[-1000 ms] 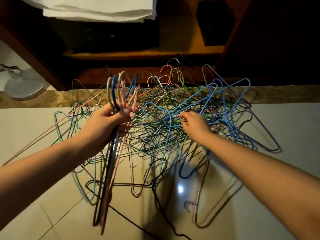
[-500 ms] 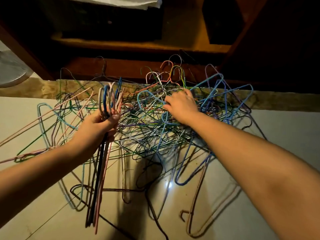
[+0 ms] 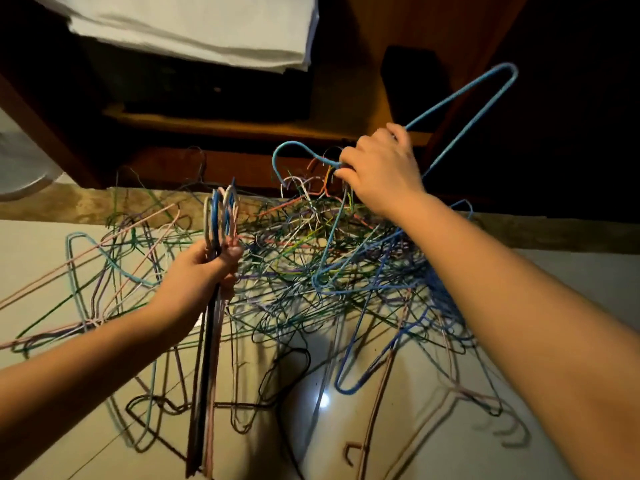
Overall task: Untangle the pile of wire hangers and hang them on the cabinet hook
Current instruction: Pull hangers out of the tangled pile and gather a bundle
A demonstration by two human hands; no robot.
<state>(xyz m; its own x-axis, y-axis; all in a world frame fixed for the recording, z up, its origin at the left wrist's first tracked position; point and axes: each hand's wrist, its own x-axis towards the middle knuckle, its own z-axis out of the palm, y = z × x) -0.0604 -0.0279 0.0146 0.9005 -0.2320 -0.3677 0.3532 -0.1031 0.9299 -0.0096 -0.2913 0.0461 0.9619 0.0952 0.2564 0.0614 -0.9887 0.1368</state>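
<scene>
A tangled pile of coloured wire hangers lies on the pale tiled floor in front of a wooden cabinet. My left hand grips the necks of a bundle of several sorted hangers, their hooks sticking up above my fingers and their bodies hanging down. My right hand holds a light blue hanger by its neck, lifted above the pile with its hook pointing left and one corner up at the right. The cabinet hook is not visible.
White folded cloth lies on a cabinet shelf at the top. A dark box stands on the shelf behind my right hand. A stone threshold strip runs along the cabinet's base. A black cord snakes across the floor near me.
My right hand has pulled a light blue hanger up and out of the pile, rising toward the cabinet. My left hand still holds its bundle in about the same place.
</scene>
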